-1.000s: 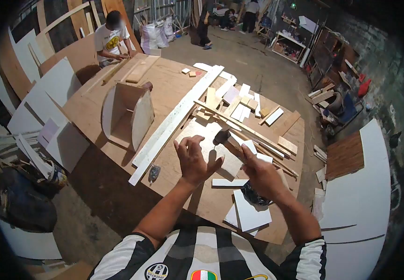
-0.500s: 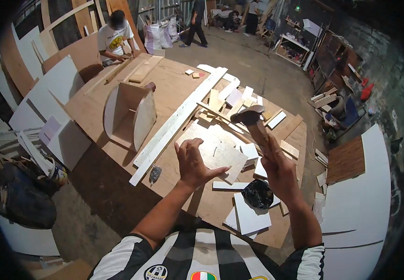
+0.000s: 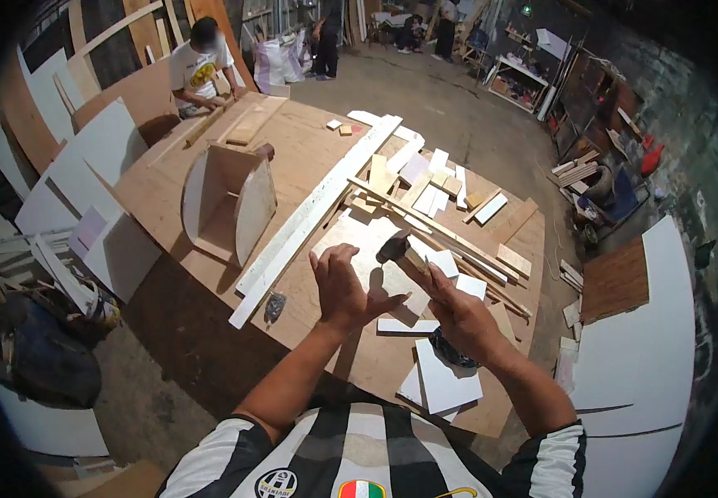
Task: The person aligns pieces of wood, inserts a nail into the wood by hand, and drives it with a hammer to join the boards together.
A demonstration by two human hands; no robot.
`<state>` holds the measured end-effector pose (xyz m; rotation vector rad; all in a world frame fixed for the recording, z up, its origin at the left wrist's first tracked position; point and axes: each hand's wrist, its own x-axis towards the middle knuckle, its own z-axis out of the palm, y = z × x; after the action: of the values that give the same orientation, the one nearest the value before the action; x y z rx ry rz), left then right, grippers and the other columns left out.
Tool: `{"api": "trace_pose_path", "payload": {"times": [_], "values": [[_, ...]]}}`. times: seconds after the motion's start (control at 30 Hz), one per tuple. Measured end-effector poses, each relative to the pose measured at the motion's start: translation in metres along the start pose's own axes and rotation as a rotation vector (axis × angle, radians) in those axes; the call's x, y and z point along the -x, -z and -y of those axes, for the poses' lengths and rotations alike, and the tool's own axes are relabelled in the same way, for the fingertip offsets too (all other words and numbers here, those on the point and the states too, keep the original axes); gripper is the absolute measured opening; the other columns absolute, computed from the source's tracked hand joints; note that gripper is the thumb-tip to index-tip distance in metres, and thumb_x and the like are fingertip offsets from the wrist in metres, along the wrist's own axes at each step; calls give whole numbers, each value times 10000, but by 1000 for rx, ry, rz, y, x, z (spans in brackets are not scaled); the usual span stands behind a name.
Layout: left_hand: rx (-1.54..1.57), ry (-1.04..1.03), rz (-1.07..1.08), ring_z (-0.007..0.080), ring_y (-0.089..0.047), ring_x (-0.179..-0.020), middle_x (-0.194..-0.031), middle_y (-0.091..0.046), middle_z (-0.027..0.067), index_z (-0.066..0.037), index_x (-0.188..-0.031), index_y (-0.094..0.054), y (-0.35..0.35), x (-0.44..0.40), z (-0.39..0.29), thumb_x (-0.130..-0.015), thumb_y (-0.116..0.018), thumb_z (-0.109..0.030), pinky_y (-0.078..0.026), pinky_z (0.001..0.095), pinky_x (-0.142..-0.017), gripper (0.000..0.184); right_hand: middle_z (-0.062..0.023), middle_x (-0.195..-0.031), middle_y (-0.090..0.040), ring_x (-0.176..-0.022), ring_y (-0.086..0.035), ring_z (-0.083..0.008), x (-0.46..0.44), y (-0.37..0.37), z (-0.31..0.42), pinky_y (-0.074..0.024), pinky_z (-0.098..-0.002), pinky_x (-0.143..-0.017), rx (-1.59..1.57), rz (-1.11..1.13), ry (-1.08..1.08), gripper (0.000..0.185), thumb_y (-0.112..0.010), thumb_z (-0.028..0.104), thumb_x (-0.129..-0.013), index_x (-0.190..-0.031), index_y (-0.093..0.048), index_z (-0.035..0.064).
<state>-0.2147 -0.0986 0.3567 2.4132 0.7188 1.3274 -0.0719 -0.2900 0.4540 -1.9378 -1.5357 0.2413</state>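
My right hand (image 3: 467, 319) is closed around the wooden handle of a hammer (image 3: 413, 264). The hammer's dark metal head is low over a pale wooden board (image 3: 365, 231) on the worktable, where a nail stands; contact between head and nail I cannot make out. On the same board rests my left hand (image 3: 344, 292), its thumb stretched out and apart from the curved fingers, holding nothing. Below my right forearm a black plastic bag (image 3: 452, 352) is partly hidden, beside white board pieces (image 3: 448, 386).
A quarter-round wooden box (image 3: 230, 207) stands on the left of the plywood table (image 3: 309, 133). Long white-faced strips (image 3: 321, 216) cross its middle; offcuts (image 3: 433, 187) crowd the right. A small dark plastic packet (image 3: 275, 308) lies near the front edge. A person (image 3: 201, 70) works at the far-left corner.
My right hand has swung the hammer down and left, bringing its head over the board. My left hand stays in place. A person in the background has moved left.
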Motion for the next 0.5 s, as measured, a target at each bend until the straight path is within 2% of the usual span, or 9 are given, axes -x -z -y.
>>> {"api": "trace_pose_path", "payload": {"times": [0.1,0.17,0.2,0.23,0.3,0.33,0.43,0.47,0.5], "values": [[12,15,23,364,-461,-1283,-1294,-480,176,-29,-1348,-380,-2,2,3,-580,-903,-711,-116,680,-1188,1153,-246,-1032,-714,-866,-717,-420,-6,30,11,-568,-473,-760,122,55,11,719,-663,59,-958,-1609,-387,192],[11,10,26,365,-466,-1277,-1294,-484,179,-30,-1339,-387,1,-2,0,-586,-889,-732,-116,694,-1181,1144,-242,-1049,-715,-849,-717,-413,-8,32,12,-575,-468,-753,15,-233,172,705,-651,44,-964,-1608,-377,126],[-6,9,11,337,-470,-1252,-1259,-474,125,-66,-1333,-395,2,-1,0,-621,-837,-786,-154,671,-1169,1105,-246,-1054,-714,-856,-718,-418,-9,31,16,-575,-475,-746,-11,-302,156,711,-651,49,-964,-1611,-375,148],[-7,13,10,337,-470,-1252,-1259,-474,125,-66,-1333,-395,2,-1,0,-621,-837,-786,-154,671,-1169,1105,-249,-1058,-712,-863,-720,-423,-8,28,20,-575,-482,-739,-38,-371,140,717,-651,54,-964,-1614,-372,171],[17,-4,-15,331,-465,-1255,-1263,-471,123,-68,-1328,-395,0,0,0,-620,-859,-750,-151,678,-1172,1088,-264,-1079,-711,-887,-726,-431,2,15,7,-577,-484,-733,206,56,-85,733,-663,80,-962,-1617,-368,225],[18,-5,-16,331,-465,-1255,-1263,-471,123,-68,-1328,-395,-2,2,2,-620,-859,-750,-151,678,-1172,1088,-264,-1065,-713,-905,-728,-432,2,1,-2,-578,-483,-752,26,35,-47,748,-681,110,-956,-1616,-364,265],[20,30,9,362,-467,-1277,-1283,-486,172,-36,-1333,-386,-4,3,4,-585,-897,-721,-119,686,-1187,1135,-263,-1078,-720,-952,-731,-427,-5,27,10,-577,-463,-796,117,72,-60,752,-690,101,-954,-1617,-365,237],[17,26,20,362,-472,-1273,-1280,-486,173,-37,-1331,-385,0,3,3,-596,-890,-725,-121,691,-1183,1126,-249,-1109,-725,-948,-735,-414,-5,32,14,-580,-447,-805,-35,-4,-66,730,-681,69,-962,-1612,-382,212],[14,24,24,362,-476,-1269,-1278,-486,174,-38,-1329,-384,0,0,1,-607,-883,-729,-122,697,-1179,1117,-236,-1092,-729,-886,-733,-395,-8,31,12,-587,-423,-771,-69,-212,130,707,-657,29,-972,-1609,-400,199]]}}
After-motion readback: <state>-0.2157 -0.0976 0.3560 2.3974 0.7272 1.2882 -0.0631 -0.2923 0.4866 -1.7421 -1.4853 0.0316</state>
